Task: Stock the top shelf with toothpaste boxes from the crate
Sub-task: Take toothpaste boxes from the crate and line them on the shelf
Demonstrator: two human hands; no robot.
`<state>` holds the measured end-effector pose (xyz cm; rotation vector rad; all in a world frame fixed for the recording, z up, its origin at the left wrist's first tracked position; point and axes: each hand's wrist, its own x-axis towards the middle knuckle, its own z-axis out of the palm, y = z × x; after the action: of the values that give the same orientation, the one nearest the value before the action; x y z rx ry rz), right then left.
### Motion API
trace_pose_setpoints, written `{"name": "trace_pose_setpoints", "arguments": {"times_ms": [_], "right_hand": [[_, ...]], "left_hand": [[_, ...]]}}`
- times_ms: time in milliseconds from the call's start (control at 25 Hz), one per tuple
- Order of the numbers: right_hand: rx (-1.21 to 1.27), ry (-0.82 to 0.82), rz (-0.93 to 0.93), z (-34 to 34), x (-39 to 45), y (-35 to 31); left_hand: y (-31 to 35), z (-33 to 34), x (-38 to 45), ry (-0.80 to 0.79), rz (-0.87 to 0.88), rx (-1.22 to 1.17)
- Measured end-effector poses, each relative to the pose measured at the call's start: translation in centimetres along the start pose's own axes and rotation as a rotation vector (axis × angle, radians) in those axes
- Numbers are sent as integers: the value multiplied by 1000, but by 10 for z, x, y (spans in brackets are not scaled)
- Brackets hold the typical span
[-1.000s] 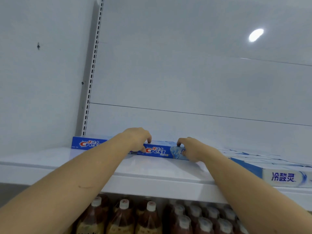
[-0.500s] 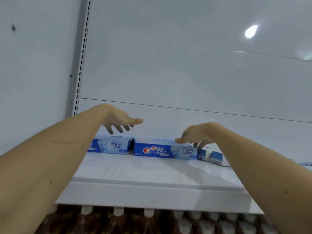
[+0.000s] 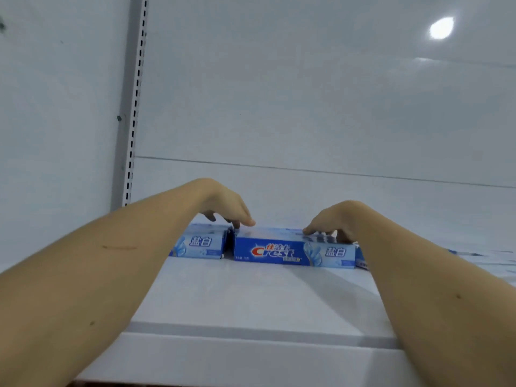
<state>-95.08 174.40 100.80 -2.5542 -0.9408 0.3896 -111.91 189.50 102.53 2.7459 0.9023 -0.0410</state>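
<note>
A blue Crest toothpaste box (image 3: pixel 293 251) lies lengthwise at the back of the white top shelf (image 3: pixel 251 303). My left hand (image 3: pixel 226 209) hovers over its left end, fingertips touching the top corner. On the box's right end rests my right hand (image 3: pixel 332 223), fingers spread flat on its top. A second blue Crest box (image 3: pixel 199 244) lies just left of it, partly hidden by my left forearm. The crate is out of view.
Ends of more blue and white boxes (image 3: pixel 361 258) show to the right, behind my right forearm. A slotted shelf upright (image 3: pixel 134 107) runs up the back left. The white back panel (image 3: pixel 307 107) rises behind the shelf.
Both hands had lifted off the box half a second ago; they have now come back down onto its two ends. The view has moved closer to the shelf.
</note>
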Motion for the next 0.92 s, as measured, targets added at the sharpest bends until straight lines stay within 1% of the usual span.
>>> {"name": "trace_pose_setpoints", "arguments": {"times_ms": [40,120,240,320,400,440,480,560,640,760,840,920], "right_hand": [[59,0,5,0,3,6],[128,63,5,-2,7,14],[69,122,9,-6,4,12],[30,117,18,-4,-2,5],[63,106,31,-1,-2,2],[102,86,37,1,-1,1],[191,71,36,2,0,0],[407,57,53,4,3,1],[531,56,55,5,5,4],[569,69,43,4,5,7],[556,90,62,3,6,9],[489,156,52,4,7,11]], "left_hand": [[1,2,-2,-21,-8,-37],[-7,3,-5,-52,-52,-100],[-31,9,-8,-111,-212,-135],[-38,16,-8,-134,-318,-90],[-25,19,-18,-67,-361,-3],[-18,22,-22,-23,-370,35],[-13,24,-22,2,-382,46],[-9,25,-19,1,-397,34],[-11,24,-20,-1,-405,16],[-12,25,-20,13,-389,25],[-12,29,-14,21,-343,12],[-15,33,-5,24,-249,-37]]}}
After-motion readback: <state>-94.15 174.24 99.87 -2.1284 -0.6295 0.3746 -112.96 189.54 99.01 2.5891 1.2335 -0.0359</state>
